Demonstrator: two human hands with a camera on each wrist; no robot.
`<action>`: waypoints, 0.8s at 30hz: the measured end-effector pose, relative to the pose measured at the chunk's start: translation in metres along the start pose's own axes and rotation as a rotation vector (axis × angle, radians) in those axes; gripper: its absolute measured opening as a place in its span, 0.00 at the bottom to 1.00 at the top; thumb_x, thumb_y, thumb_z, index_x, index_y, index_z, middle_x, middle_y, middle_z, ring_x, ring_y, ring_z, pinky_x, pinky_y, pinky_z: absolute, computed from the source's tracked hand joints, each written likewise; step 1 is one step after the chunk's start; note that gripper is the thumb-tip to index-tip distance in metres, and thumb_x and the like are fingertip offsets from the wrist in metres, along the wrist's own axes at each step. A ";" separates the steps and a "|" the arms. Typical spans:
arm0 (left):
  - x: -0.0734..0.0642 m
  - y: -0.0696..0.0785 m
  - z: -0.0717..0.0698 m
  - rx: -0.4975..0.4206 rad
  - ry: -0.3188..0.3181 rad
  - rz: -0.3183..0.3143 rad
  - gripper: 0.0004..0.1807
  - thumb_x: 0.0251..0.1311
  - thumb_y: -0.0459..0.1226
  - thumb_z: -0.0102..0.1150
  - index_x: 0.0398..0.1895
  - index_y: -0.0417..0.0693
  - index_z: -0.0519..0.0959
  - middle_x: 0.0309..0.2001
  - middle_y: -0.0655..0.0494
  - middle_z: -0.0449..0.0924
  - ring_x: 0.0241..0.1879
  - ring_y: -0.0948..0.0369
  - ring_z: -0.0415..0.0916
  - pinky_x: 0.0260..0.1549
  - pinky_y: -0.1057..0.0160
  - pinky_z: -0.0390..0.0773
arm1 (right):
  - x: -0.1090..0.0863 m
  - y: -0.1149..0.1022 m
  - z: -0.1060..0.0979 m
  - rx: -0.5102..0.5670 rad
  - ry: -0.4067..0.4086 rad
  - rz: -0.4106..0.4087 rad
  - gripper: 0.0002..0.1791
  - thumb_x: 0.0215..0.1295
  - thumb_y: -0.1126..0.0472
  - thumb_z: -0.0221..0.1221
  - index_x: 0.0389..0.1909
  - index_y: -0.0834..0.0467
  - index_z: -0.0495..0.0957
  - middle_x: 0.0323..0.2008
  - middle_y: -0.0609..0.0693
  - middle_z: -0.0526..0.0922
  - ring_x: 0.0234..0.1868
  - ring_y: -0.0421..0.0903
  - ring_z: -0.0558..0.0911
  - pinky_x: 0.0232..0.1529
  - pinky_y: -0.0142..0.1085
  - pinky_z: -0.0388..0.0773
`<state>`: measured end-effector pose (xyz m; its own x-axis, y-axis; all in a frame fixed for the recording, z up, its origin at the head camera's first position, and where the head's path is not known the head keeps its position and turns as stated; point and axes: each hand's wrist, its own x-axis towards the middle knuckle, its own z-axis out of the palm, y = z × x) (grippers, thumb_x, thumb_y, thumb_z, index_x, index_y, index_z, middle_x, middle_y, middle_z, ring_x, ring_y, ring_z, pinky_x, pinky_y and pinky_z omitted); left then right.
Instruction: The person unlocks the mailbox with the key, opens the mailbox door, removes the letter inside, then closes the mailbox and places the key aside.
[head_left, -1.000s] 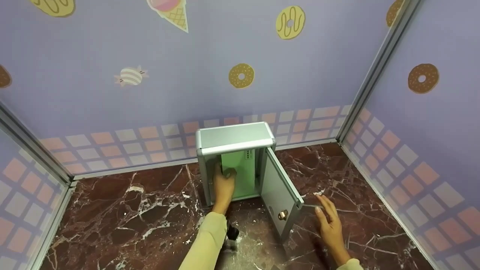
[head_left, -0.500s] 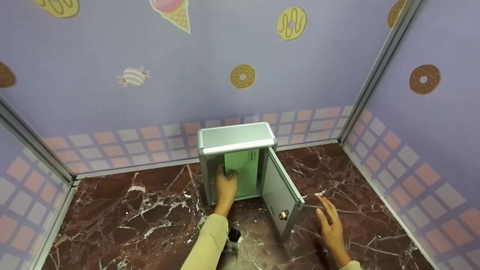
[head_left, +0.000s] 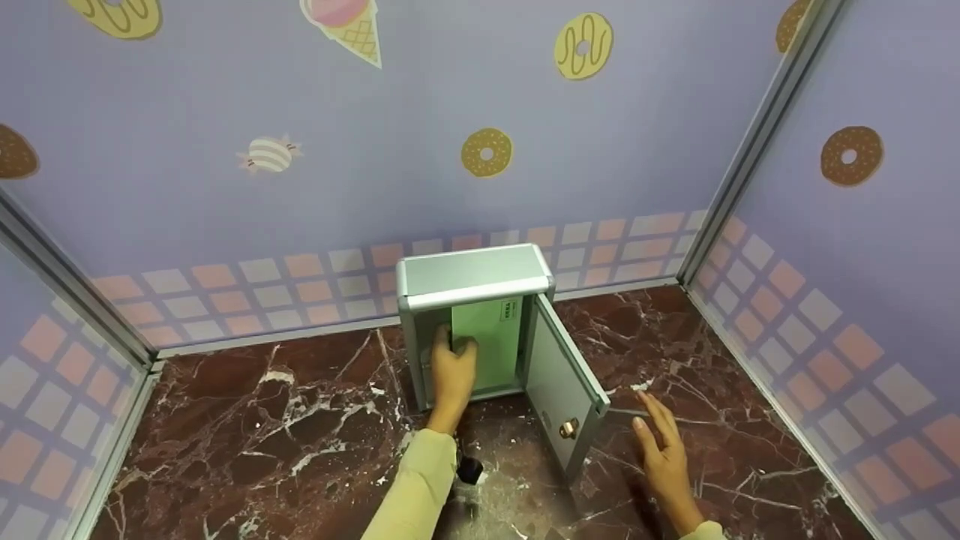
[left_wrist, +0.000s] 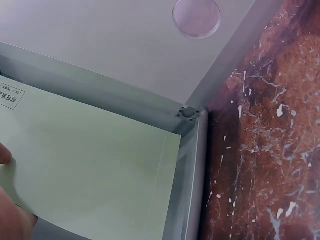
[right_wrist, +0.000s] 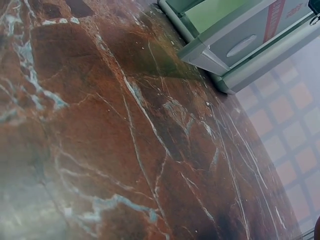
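Observation:
A silver-edged grey letter box (head_left: 472,271) stands upright against the back wall, its hinged door (head_left: 566,382) swung out to the right. Inside leans a pale green envelope (head_left: 495,349) with a small printed label at its top corner. My left hand (head_left: 454,375) reaches into the box and pinches the envelope's left edge, thumb on the front; the other fingers are mostly hidden behind. The left wrist view shows the envelope (left_wrist: 95,155) near the box's inner corner. My right hand (head_left: 664,461), fingers extended, hovers right of the door's free edge, holding nothing.
A brass-coloured lock (head_left: 569,428) sits on the door's inner face. The dark red marble-look tabletop (head_left: 262,435) meets patterned purple walls (head_left: 360,150) at the back and both sides. A small black object (head_left: 469,470) shows beside my left sleeve.
The envelope has shifted slightly to the right inside the box, with my left hand on its edge. My right hand stays beside the door.

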<state>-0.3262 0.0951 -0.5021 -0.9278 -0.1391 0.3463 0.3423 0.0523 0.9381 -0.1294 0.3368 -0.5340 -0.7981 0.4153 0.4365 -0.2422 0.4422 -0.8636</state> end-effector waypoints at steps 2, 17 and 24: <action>-0.002 0.001 -0.002 0.000 0.008 0.026 0.15 0.56 0.26 0.57 0.48 0.32 0.74 0.37 0.44 0.77 0.36 0.52 0.73 0.39 0.51 0.76 | 0.000 0.000 0.001 -0.002 0.000 0.004 0.23 0.70 0.73 0.52 0.65 0.71 0.68 0.66 0.64 0.66 0.69 0.60 0.60 0.67 0.55 0.55; -0.020 0.008 -0.021 0.041 0.041 0.122 0.12 0.52 0.25 0.58 0.42 0.36 0.74 0.34 0.48 0.78 0.32 0.53 0.72 0.33 0.54 0.76 | 0.000 -0.001 0.009 0.036 0.018 -0.097 0.22 0.68 0.78 0.51 0.63 0.73 0.69 0.62 0.67 0.69 0.66 0.53 0.66 0.63 0.26 0.58; -0.028 0.011 -0.030 0.041 -0.011 0.168 0.13 0.51 0.23 0.58 0.41 0.39 0.75 0.36 0.48 0.81 0.34 0.54 0.75 0.33 0.55 0.78 | 0.001 -0.003 0.011 0.039 0.019 -0.135 0.22 0.68 0.78 0.50 0.62 0.75 0.68 0.61 0.71 0.69 0.65 0.53 0.66 0.64 0.26 0.58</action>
<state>-0.2919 0.0703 -0.5015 -0.8598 -0.1146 0.4977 0.4862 0.1142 0.8663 -0.1350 0.3273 -0.5337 -0.7464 0.3688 0.5540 -0.3686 0.4641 -0.8055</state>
